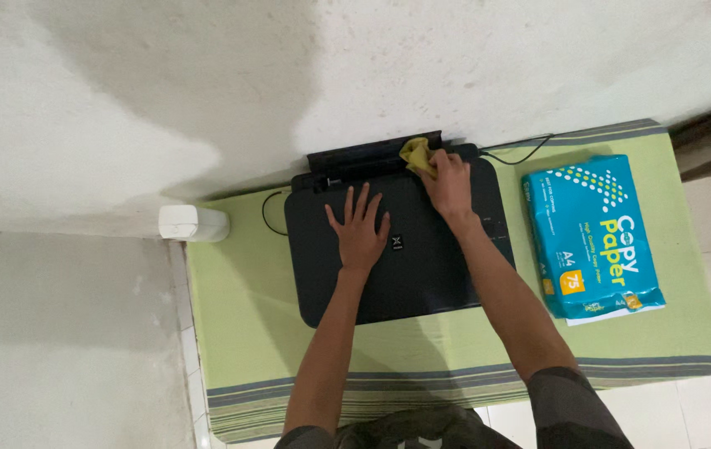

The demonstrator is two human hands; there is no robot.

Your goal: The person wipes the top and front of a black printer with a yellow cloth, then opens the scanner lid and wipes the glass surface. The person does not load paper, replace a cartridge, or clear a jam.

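A green-clothed worktop [239, 333] carried a black printer [422, 266] near the wall, so its cable ran behind. The left hand [359, 229] lay flat, fingers spread, steadying the lid; the right hand [448, 185] closed its grip on a yellow cloth [416, 154] at the rear tray.

Looks like a plain room in a home, used as a small printing corner. Shown by a rough whitewashed wall [472, 58], pale floor tiles [705, 407], a green striped cloth-covered table [247, 333], a black flat-topped printer [422, 274] and a blue wrapped ream of paper [592, 237].
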